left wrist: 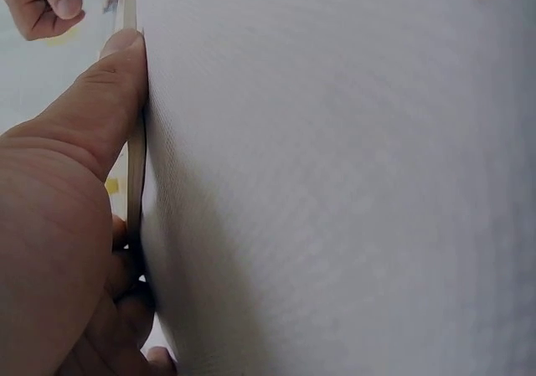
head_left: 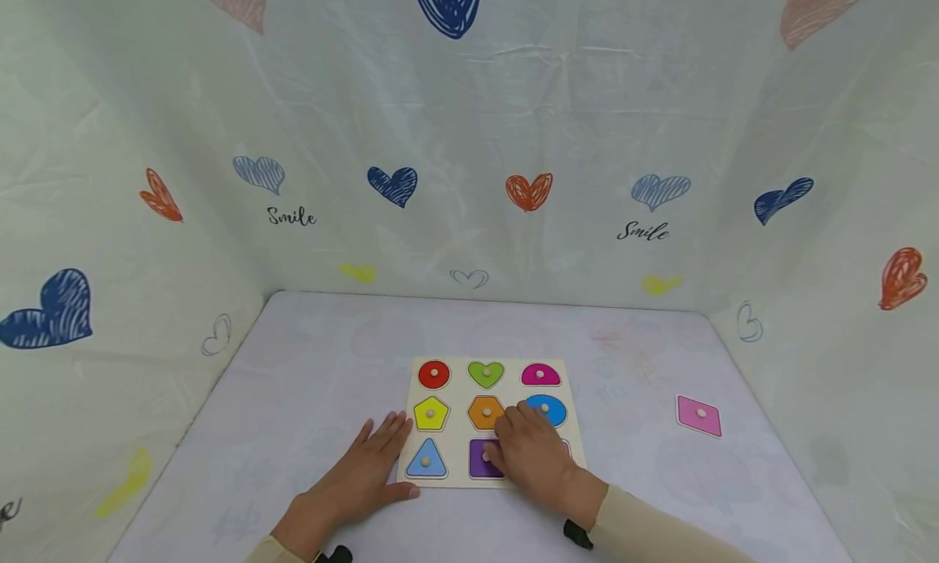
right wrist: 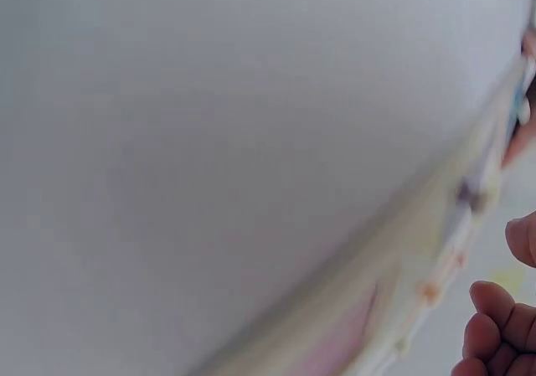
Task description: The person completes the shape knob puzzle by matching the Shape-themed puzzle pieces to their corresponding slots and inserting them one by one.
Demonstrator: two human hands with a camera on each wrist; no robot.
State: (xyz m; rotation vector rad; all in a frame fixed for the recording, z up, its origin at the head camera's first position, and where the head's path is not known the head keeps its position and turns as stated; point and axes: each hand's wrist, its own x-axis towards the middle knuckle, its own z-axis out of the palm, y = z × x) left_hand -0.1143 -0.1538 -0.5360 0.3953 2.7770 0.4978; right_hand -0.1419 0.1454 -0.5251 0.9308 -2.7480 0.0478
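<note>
A cream puzzle board (head_left: 455,392) with knobbed shapes lies flat on the table. My left hand (head_left: 367,469) lies against its left edge, fingers straight and spread; in the left wrist view the thumb (left wrist: 105,91) touches the board's edge. Over the lower right of the board hovers my right hand (head_left: 539,457), thumb close to the purple square (head_left: 478,468). The right wrist view shows its fingers (right wrist: 494,330) loosely bent above the board with nothing in them. The orange hexagon (head_left: 480,408) and blue oval (head_left: 559,410) are beside it. A pinkish shape below the oval is mostly hidden.
A pink four-sided piece (head_left: 698,417) with a knob lies apart on the table, right of the board. The white table (head_left: 330,335) meets a heart-printed curtain (head_left: 455,123) at the back and sides.
</note>
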